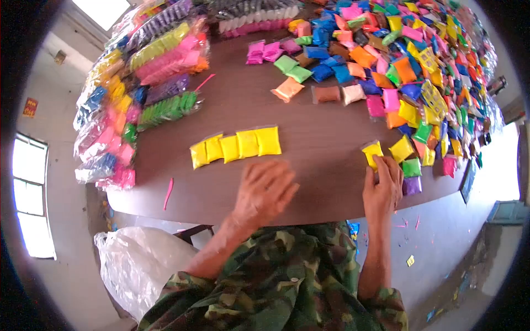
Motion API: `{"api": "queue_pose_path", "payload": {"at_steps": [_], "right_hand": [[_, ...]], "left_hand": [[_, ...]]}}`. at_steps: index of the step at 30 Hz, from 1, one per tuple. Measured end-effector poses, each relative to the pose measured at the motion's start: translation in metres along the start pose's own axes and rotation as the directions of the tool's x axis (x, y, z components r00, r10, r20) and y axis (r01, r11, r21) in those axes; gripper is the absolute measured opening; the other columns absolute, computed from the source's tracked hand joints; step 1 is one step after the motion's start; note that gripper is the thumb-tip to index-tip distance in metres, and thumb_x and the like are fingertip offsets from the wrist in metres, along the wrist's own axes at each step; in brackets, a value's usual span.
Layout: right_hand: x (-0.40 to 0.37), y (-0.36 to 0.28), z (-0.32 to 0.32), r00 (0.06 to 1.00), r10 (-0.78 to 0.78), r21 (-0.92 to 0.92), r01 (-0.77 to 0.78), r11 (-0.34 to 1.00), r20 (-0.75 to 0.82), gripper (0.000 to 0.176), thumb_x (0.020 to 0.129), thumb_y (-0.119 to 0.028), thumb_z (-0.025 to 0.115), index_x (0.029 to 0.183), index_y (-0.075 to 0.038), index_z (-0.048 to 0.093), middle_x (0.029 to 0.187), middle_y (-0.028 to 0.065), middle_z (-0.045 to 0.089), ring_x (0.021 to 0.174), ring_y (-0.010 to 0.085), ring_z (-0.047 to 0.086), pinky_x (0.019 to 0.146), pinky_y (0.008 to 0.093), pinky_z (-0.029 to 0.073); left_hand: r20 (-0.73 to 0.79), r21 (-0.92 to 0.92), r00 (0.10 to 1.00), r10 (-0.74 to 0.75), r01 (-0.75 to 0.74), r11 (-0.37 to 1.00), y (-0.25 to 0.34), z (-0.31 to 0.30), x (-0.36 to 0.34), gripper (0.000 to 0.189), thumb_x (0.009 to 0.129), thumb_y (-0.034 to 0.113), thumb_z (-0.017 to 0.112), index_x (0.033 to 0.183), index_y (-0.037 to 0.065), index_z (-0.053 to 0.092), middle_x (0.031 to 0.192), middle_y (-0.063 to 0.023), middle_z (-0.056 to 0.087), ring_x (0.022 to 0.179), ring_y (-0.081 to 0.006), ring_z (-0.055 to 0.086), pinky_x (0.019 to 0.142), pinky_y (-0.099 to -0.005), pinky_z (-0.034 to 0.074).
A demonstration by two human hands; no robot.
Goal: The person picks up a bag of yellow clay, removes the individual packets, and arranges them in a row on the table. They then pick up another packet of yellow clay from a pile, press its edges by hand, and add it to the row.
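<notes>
My right hand [385,182] is at the right of the table, with its thumb and fingertips closed on a small yellow packet [371,153]. Another yellow packet [401,149] lies just beyond its fingers, with a green packet [411,167] and a purple packet [412,186] beside it. My left hand [266,185] hovers near the table's front edge, its fingers loosely bent and apart, with nothing seen in them. Just beyond it, a row of several yellow packets [238,146] lies side by side, partly overlapping.
A large heap of mixed coloured packets [381,60] covers the back right. Bagged packets sorted by colour [168,60] are stacked along the left. Pink strips [168,194] lie on the brown table [314,193]. A clear plastic bag [141,265] stands below the front left edge.
</notes>
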State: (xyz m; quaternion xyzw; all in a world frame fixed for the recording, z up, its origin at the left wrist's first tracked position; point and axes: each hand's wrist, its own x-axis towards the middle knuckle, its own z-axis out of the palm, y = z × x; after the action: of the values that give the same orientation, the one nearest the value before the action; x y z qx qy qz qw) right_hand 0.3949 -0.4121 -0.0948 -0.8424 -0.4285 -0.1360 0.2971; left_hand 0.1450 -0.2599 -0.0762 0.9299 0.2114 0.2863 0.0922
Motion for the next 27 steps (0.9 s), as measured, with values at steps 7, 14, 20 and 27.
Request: {"api": "queue_pose_path", "payload": {"at_steps": [7, 14, 20, 27], "right_hand": [[-0.043, -0.071, -0.008, 0.982, -0.089, 0.223, 0.051, 0.973, 0.165, 0.033, 0.079, -0.007, 0.082, 0.11, -0.009, 0.073, 0.114, 0.0109, 0.064, 0.109, 0.0353, 0.062, 0.092, 0.0463, 0.052], [-0.052, -0.075, -0.002, 0.99, 0.011, 0.235, -0.044, 0.971, 0.141, 0.044, 0.074, -0.004, 0.083, 0.115, -0.008, 0.066, 0.124, 0.0144, 0.066, 0.116, 0.0402, 0.061, 0.096, 0.0494, 0.052], [-0.06, -0.066, -0.002, 0.996, -0.045, 0.442, 0.004, 0.897, 0.083, 0.045, 0.073, 0.002, 0.078, 0.116, -0.005, 0.066, 0.123, 0.0179, 0.066, 0.114, 0.0399, 0.062, 0.098, 0.049, 0.051], [-0.063, -0.079, -0.008, 0.975, 0.041, 0.7, -0.186, 0.689, 0.218, 0.046, 0.079, 0.003, 0.074, 0.125, -0.003, 0.066, 0.124, 0.0182, 0.065, 0.118, 0.0367, 0.063, 0.101, 0.0444, 0.052]], "left_hand": [[0.024, -0.325, 0.984, -0.175, 0.174, 0.93, 0.033, 0.023, 0.002, 0.034, 0.089, 0.019, 0.08, 0.116, 0.003, 0.069, 0.113, -0.0173, 0.072, 0.098, -0.0394, 0.07, 0.084, -0.0465, 0.058], [0.138, -0.447, 0.964, -0.226, 0.264, 0.855, 0.035, 0.026, 0.014, 0.033, 0.091, 0.018, 0.077, 0.117, 0.0, 0.067, 0.105, -0.0218, 0.072, 0.094, -0.0434, 0.069, 0.08, -0.0474, 0.057], [0.257, -0.6, 0.919, -0.299, 0.395, 0.696, 0.04, 0.02, 0.02, 0.039, 0.091, 0.019, 0.079, 0.123, 0.0, 0.067, 0.102, -0.0164, 0.073, 0.092, -0.029, 0.072, 0.08, -0.0403, 0.058], [0.522, -0.671, 0.768, -0.37, 0.638, 0.378, 0.032, 0.023, 0.01, 0.045, 0.088, 0.019, 0.085, 0.124, 0.0, 0.068, 0.104, -0.0065, 0.075, 0.097, -0.0113, 0.067, 0.086, -0.0322, 0.057]]}}
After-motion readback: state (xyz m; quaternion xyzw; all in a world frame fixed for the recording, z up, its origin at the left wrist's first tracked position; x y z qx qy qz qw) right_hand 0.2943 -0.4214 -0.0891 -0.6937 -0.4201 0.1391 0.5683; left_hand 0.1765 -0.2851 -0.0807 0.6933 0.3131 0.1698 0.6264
